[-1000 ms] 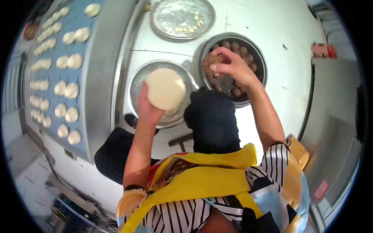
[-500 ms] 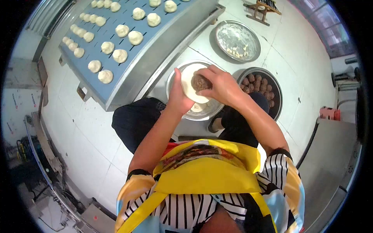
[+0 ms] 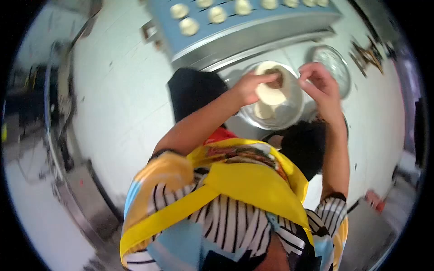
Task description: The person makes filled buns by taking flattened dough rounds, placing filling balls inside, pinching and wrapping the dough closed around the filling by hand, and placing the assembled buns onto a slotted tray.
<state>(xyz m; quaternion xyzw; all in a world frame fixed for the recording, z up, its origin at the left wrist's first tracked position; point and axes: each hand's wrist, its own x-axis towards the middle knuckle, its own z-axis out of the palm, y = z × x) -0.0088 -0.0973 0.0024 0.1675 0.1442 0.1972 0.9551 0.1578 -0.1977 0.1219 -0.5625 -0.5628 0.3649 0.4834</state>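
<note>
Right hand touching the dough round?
No, the right hand is apart from the dough round, which the left hand holds with a brown lump on it.

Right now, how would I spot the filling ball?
Start at the blue-topped metal stand bearing pale dough balls, then find the round metal bowl beside it. Over the bowl, the left hand holds a flat dough round with the filling ball on it. Its dark brown colour sets it apart from the pale dough around it.
</note>
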